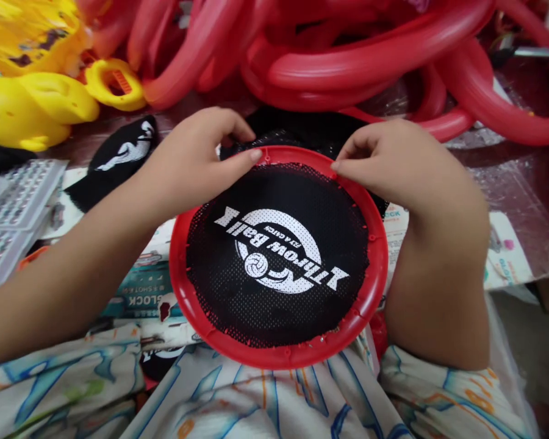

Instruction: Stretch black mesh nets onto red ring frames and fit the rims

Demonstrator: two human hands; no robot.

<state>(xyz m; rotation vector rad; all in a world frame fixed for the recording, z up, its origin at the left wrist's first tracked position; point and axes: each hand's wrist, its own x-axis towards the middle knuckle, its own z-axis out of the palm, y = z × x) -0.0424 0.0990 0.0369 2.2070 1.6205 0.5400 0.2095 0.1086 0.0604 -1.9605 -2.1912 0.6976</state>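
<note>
A round red plastic hoop [183, 305] rests tilted against my lap and the table's near edge. Black mesh netting [274, 189] with a white "Throw Ball" print spans it, hooked on small pegs around the inner rim. My left hand [210, 143] is closed on the far left of the hoop, thumb on the rim and fingers curled behind it. At the far right of the rim, the thumb and fingertips of my right hand [384, 155] pinch the hoop near the net's edge. Whether mesh is caught between those fingertips is hidden.
Large red plastic rings [370, 67] are heaped along the back. Yellow toy parts [36, 110] lie at the far left. Beside my left forearm are a loose black printed net [123, 152] and a clear plastic case [22, 201]. Printed cardboard [507, 244] covers the near table.
</note>
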